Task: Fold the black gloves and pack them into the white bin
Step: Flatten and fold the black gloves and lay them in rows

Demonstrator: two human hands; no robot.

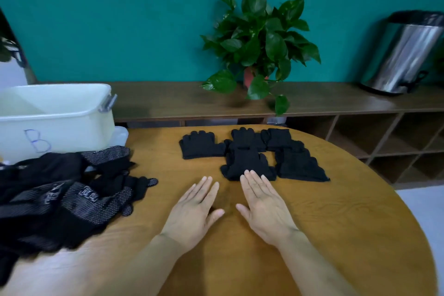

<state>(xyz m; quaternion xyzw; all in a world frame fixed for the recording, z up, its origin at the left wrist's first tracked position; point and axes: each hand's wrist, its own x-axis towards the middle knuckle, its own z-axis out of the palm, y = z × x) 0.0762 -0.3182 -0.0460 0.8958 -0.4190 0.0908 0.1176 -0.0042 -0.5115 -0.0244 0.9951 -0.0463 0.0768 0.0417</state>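
Several folded black gloves (249, 154) lie in a cluster at the far middle of the round wooden table (336, 223). A loose heap of unfolded black gloves (62, 194) with white grip dots covers the table's left side. Behind that heap stands the white bin (55, 118), marked with a blue letter B. My left hand (194, 211) lies flat on the wood, fingers straight, holding nothing. My right hand (262, 206) is flat beside it, its fingertips just touching the near edge of the closest folded glove (247, 163).
A long low wooden shelf (312, 101) runs along the teal wall behind the table. On it stand a potted green plant (259, 43) and a steel pedal bin (403, 55) at the far right. Open cubbies sit below the shelf at right.
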